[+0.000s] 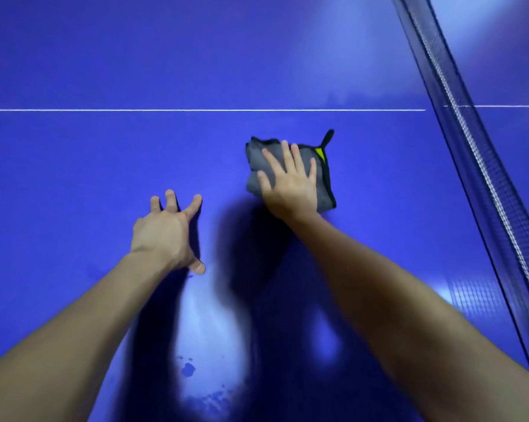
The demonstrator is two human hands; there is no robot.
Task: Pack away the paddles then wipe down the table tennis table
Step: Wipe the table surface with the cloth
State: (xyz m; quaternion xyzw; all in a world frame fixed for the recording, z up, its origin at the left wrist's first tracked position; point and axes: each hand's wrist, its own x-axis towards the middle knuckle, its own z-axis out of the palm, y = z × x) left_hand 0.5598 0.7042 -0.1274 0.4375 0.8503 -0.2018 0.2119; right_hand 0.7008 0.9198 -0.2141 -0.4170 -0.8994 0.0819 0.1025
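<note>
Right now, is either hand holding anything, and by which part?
Nothing gripped: right hand presses flat on the middle of the grey cloth; left hand touches only the table.

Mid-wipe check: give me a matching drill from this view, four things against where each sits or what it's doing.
1. grey cloth
2. left hand
3. net
4. white line

A. fingers spread, on the bare table
B. slants down the right side
C. under the flat right hand
D. crosses beyond the cloth

Pairs: 1-C, 2-A, 3-B, 4-D.
</note>
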